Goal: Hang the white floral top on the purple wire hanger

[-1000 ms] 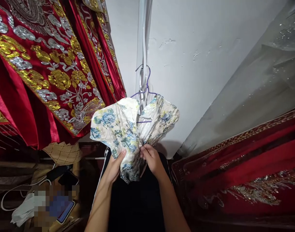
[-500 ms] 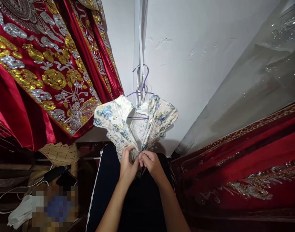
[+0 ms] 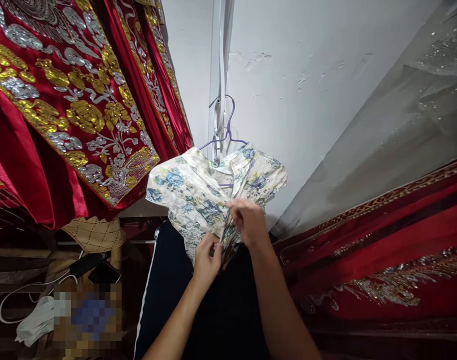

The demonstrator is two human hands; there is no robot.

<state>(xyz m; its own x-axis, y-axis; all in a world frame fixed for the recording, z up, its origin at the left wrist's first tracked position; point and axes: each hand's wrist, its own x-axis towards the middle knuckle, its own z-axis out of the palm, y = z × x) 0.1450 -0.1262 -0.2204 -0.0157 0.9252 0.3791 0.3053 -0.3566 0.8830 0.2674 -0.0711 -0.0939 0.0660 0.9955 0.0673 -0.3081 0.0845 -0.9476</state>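
A short-sleeved floral garment (image 3: 198, 192), cream with blue and yellow flowers, hangs from a purple wire hanger (image 3: 229, 125), its lower part reaching over my dark trousers. My left hand (image 3: 209, 257) pinches the garment low on the edge of its long opening. Higher up, my right hand (image 3: 249, 220) has thumb and forefinger pressed together at the zipper line; the pull itself is hidden by the fingers. Above that hand the opening still parts towards the collar, showing the pale inside and the hanger's bar.
White straps (image 3: 221, 60) carry the hanger against the white wall (image 3: 296, 65). Red embroidered cloth (image 3: 86, 115) hangs at left; sheer sparkling fabric (image 3: 386, 130) and a red beaded garment (image 3: 401, 240) are at right. A phone (image 3: 104, 273), cables and white cloth (image 3: 39, 320) lie lower left.
My right hand has moved up and right along the opening, away from my left hand. The garment's front edges have drawn closer together, and my left hand sits slightly lower.
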